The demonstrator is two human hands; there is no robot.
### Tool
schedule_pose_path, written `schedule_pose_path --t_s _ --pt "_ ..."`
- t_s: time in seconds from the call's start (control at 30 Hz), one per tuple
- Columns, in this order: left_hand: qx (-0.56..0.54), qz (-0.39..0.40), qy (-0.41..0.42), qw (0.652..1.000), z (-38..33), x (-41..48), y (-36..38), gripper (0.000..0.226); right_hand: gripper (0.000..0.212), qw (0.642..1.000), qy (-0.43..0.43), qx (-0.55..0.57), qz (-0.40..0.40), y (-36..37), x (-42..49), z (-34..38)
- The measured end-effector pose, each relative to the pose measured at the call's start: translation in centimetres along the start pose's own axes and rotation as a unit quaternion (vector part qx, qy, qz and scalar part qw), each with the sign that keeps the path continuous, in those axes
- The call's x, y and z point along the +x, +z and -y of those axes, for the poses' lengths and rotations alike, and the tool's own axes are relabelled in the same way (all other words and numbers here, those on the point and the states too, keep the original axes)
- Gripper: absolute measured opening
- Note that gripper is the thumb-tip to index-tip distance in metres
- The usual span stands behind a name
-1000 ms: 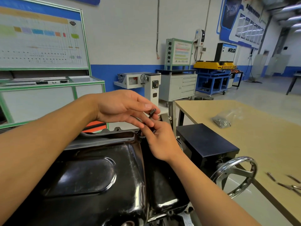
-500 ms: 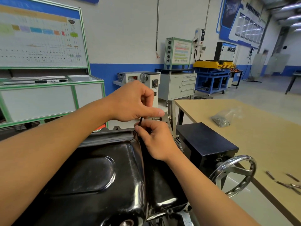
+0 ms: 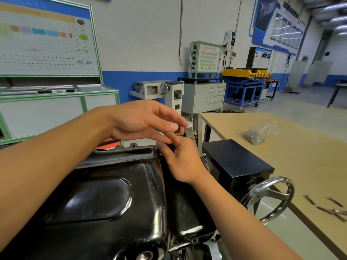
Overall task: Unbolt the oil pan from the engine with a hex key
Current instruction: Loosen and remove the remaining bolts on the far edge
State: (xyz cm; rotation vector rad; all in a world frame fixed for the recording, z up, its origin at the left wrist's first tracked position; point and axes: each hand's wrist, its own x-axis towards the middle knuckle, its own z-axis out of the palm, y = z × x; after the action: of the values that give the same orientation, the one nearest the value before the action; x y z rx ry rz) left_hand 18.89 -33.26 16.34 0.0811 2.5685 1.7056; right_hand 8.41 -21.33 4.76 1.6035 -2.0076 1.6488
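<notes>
— What is nearest?

— The black oil pan (image 3: 105,199), belly up and glossy, filling the bottom of the view. A threaded drain hole (image 3: 144,257) shows at its lower edge.

— And the hands?

— Both meet at the pan's far right corner, by the flange. The right hand (image 3: 182,162) has its fingers curled, with the tips down at the rim. The left hand (image 3: 142,122) is just above it, thumb and forefinger pinched together and the other fingers stretched out loosely.

— Pinching what?

— The hex key (image 3: 177,128). Only short dark bits of it show between the fingers. Its top is in the left hand's pinch and its lower end is in the right hand's curled fingertips. I cannot tell whether its tip sits in a bolt.

— To the right?

— A black box (image 3: 236,162) just beside the pan, with a chromed handwheel (image 3: 270,199) on its near side. Then there is the tan table (image 3: 300,158), with loose metal pieces (image 3: 326,209) near its front edge and a clear bag of hardware (image 3: 257,135) further back.

— Beyond?

— A green-framed diagram board (image 3: 47,40) on the left, a grey drawer cabinet (image 3: 204,96), and a blue cart (image 3: 244,91) with a yellow top, all against the white and blue wall.
</notes>
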Motion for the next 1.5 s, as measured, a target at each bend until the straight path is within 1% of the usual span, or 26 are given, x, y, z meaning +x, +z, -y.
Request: schedule_pose_path --t_s 0.1,0.17,0.23,0.3,0.37,0.43,0.53,0.63,0.7,0.77,0.83,0.9,1.0,1.07,1.17,1.27,1.37,1.43,1.5 --pt "-0.043 0.018 -0.006 0.999 0.1 0.1 -0.3 0.031 0.014 1.000 -0.001 0.001 0.003 -0.1 0.0 0.1" --pt "-0.068 0.001 -0.017 0.998 0.2 0.2 -0.6 0.035 0.015 1.000 0.001 0.002 0.002 -0.1 0.0 0.1" --pt "-0.046 -0.012 -0.023 0.999 0.4 0.4 -0.8 0.034 0.020 1.000 0.007 0.004 0.000 0.0 0.0 0.0" --pt "-0.022 0.002 -0.020 1.000 0.4 0.4 -0.8 0.030 0.027 1.000 0.013 0.004 -0.002 0.0 0.0 -0.1" --pt "-0.011 0.016 -0.016 1.000 0.2 0.3 -0.9 0.032 0.028 1.000 0.010 0.011 0.002 0.0 0.0 0.0" --pt "0.017 0.014 -0.002 1.000 0.2 0.3 -0.8 0.033 0.027 1.000 0.005 0.016 0.005 0.0 -0.1 0.0" --pt "0.109 -0.042 0.044 0.992 0.0 0.7 0.2 0.026 0.029 1.000 0.000 0.012 0.000 0.0 0.0 0.0" --pt "0.180 -0.115 0.090 0.973 -0.2 1.2 1.3 0.019 0.034 1.000 -0.002 0.019 -0.001 0.2 0.1 0.3" --pt "0.212 -0.155 0.105 0.959 -0.1 1.4 1.4 0.017 0.036 1.000 0.004 0.024 0.000 0.3 0.2 0.4" --pt "0.217 -0.183 0.097 0.954 0.1 1.5 1.2 0.016 0.031 1.000 0.001 0.019 0.005 0.4 0.1 0.4" --pt "0.177 -0.197 0.072 0.961 0.3 1.7 1.1 0.019 0.030 1.000 -0.002 0.013 0.011 0.5 0.1 0.3" --pt "0.098 -0.186 0.049 0.976 0.1 1.6 1.1 0.022 0.032 1.000 0.000 0.008 0.008 0.4 0.1 0.2" --pt "-0.034 -0.121 0.033 0.991 -0.1 1.1 1.0 0.027 0.031 1.000 0.001 0.008 -0.005 0.4 0.0 -0.2" --pt "-0.077 -0.064 0.023 0.995 -0.2 0.6 0.7 0.029 0.026 1.000 -0.004 0.011 -0.016 0.3 0.0 -0.4" --pt "-0.108 0.008 -0.001 0.994 -0.2 0.3 0.4 0.032 0.016 1.000 -0.014 0.006 -0.016 0.2 0.1 -0.4" --pt "-0.108 0.043 0.001 0.993 -0.2 0.3 0.3 0.030 0.012 1.000 -0.022 0.001 -0.019 0.0 0.1 -0.3" --pt "-0.070 0.042 0.017 0.997 -0.3 0.4 0.4 0.028 0.009 0.999 -0.026 -0.003 -0.019 0.1 0.0 -0.5" --pt "-0.003 0.007 0.031 0.999 -0.3 0.7 0.9 0.026 0.017 1.000 -0.012 -0.003 -0.021 0.2 0.1 -0.6" --pt "0.083 -0.061 0.057 0.993 -0.3 1.0 1.5 0.022 0.024 1.000 -0.005 0.000 -0.021 0.3 0.2 -0.6"
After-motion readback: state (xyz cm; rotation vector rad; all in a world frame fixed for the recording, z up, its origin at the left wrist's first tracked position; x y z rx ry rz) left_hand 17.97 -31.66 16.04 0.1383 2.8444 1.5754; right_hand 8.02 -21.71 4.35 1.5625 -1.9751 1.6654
